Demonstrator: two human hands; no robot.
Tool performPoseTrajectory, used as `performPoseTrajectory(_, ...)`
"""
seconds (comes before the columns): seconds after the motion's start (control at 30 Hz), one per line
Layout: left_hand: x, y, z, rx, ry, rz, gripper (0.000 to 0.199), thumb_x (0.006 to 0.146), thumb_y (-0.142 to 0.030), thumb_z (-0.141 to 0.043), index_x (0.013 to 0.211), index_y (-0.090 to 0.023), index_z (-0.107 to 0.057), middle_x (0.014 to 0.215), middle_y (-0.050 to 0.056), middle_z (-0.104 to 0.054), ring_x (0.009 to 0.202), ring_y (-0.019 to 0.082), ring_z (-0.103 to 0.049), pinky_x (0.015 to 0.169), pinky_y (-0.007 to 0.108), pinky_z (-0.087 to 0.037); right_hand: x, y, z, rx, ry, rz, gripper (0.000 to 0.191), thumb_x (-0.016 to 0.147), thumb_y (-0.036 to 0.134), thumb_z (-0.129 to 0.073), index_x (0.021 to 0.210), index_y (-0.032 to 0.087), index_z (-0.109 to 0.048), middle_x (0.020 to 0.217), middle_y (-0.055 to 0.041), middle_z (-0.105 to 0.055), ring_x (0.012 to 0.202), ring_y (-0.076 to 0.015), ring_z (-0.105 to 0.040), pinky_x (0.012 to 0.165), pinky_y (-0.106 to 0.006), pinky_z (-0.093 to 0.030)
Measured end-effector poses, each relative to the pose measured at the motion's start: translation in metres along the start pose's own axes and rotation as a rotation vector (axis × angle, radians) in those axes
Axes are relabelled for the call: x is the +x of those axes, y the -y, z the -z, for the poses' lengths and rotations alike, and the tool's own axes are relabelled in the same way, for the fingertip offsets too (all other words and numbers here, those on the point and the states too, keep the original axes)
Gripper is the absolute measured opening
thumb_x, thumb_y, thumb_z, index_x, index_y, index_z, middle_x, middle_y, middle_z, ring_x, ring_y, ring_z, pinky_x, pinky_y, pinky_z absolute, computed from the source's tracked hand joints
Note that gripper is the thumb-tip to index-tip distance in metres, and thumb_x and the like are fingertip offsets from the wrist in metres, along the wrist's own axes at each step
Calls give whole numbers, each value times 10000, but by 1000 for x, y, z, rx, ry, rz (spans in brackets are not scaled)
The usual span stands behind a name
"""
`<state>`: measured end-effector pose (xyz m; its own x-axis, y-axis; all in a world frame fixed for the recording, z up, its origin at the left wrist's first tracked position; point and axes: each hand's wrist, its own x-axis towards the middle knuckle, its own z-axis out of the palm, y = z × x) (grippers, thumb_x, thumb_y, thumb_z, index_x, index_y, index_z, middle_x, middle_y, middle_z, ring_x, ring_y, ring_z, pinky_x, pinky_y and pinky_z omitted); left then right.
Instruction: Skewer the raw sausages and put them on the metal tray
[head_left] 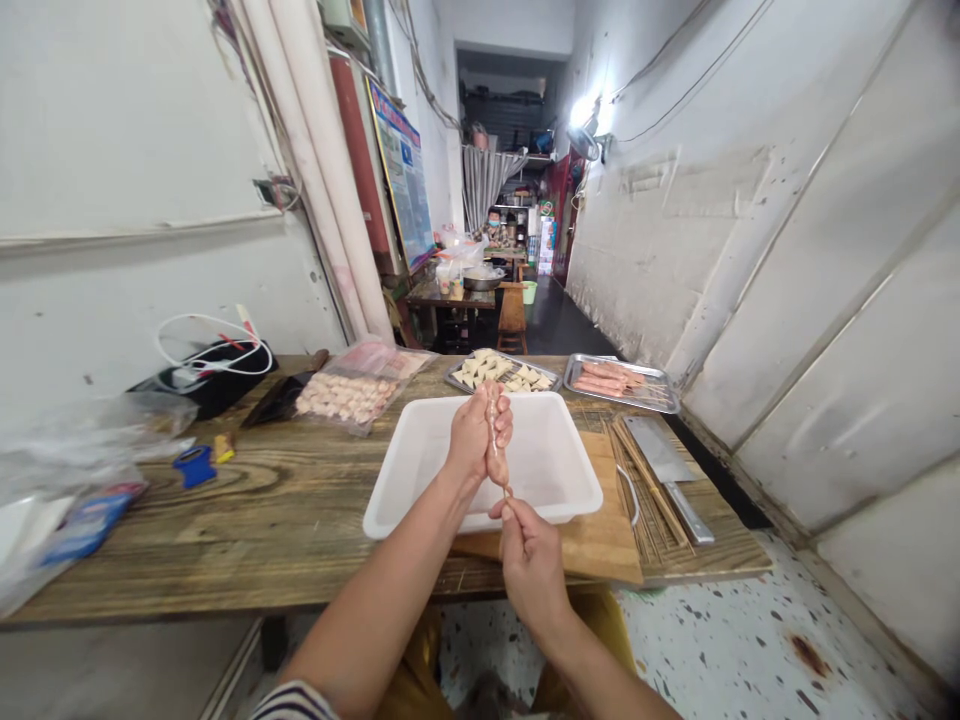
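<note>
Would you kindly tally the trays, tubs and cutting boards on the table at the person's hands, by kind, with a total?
Metal trays: 2
White plastic tub: 1
Wooden cutting board: 1
Total: 4

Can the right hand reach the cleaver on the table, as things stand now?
Probably yes, once it lets go of the skewer. The right hand pinches it; the cleaver lies close by, with only the wooden cutting board between them.

Dark-and-white striped sleeve (294, 702) at the lower left of the frame, bare left forearm (375, 600) and right forearm (600, 680), bare left hand (476, 435) and right hand (532, 570), mustard-yellow clothing (592, 630) along the bottom edge
</note>
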<state>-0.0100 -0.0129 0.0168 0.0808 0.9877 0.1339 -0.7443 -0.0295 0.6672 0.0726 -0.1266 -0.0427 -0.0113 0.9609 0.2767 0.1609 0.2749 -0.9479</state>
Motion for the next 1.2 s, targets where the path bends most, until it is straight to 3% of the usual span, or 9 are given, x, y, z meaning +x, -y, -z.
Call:
performPoseTrajectory(0.67,-3,4,0,43,-30,4,350,753,-466,-653,808,-158,-494,623,-37,-451,407,36,-362,317,138,-293,-13,-4,-3,-32,-27,23,294,925,312,-361,782,170,-575,559,33,-391,486,-109,-348,430,-211,-246)
performPoseTrajectory(0.8,-3,2,0,28,-30,1,288,772,-395,-648,833,-152,-508,624,-37,-458,409,37,-368,318,137,-297,-19,-1,-2,-61,-34,32,289,923,302,-361,753,175,-558,569,31,-407,491,-110,-355,451,-215,-270)
performPoseTrajectory(0.93,5,-13,1,-10,-121,-44,116,804,-213,-609,831,-140,-522,567,-62,-400,386,32,-360,313,126,-273,-26,0,-3,-68,-52,39,277,923,289,-367,779,174,-574,564,29,-432,490,-111,-371,472,-220,-299)
performPoseTrajectory(1.0,11,-24,2,-50,-132,-38,77,848,-195,-546,880,-126,-536,606,-29,-473,436,49,-447,343,127,-327,-24,-2,-3,-82,-60,56,279,927,284,-362,793,173,-580,572,24,-439,495,-113,-371,467,-221,-296)
performPoseTrajectory(1.07,15,-34,0,-111,-109,-10,212,904,-299,-457,998,-124,-532,793,67,-603,613,110,-590,454,179,-457,-17,-3,-2,-105,-58,95,272,926,275,-362,812,170,-586,581,23,-439,497,-113,-366,469,-223,-295)
performPoseTrajectory(1.13,16,-39,-3,-140,-102,35,343,929,-398,-357,1082,-131,-509,945,135,-631,760,178,-641,561,272,-525,-7,-2,0,-121,-54,127,264,923,271,-364,833,168,-590,582,29,-428,494,-111,-362,480,-225,-300)
performPoseTrajectory(1.2,12,-39,-8,-98,-126,85,402,934,-433,-306,1097,-125,-507,868,125,-637,682,184,-639,515,274,-507,4,-1,1,-125,-63,131,256,920,273,-365,848,170,-588,585,35,-424,489,-109,-363,489,-224,-301)
